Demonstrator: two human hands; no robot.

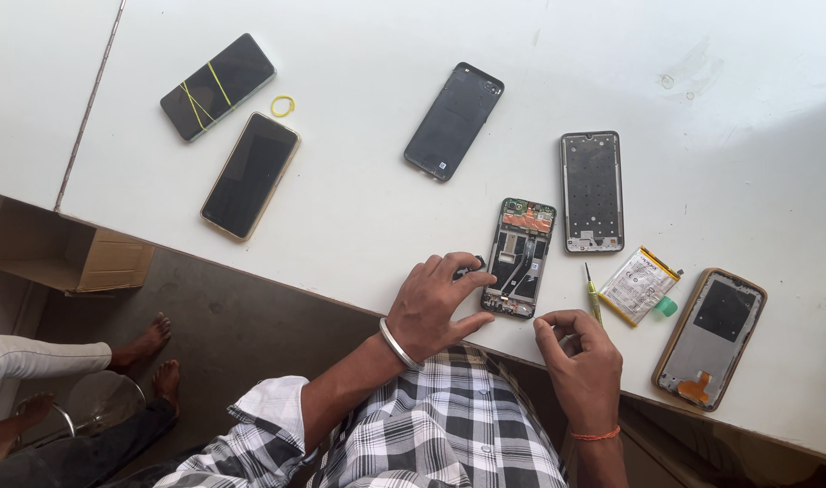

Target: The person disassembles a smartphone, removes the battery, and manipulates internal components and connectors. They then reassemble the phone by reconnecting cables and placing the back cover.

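White table [359,217]. Left hand [431,307] pinches opened phone [520,258] at its 9 o'clock edge; right hand [577,361] loosely curled, empty. Phone near table edge: risk of sliding off.

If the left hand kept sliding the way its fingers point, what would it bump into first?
Probably the opened phone. The left hand rests on the white table, its fingers pointing right toward that phone's left edge, with a small dark part at the fingertips. They look almost touching, though I can't be sure.

One head-worn view, looking steeply down from above the person onto a white table [359,208] edge, fairly near, floor [223,307] visible at left.
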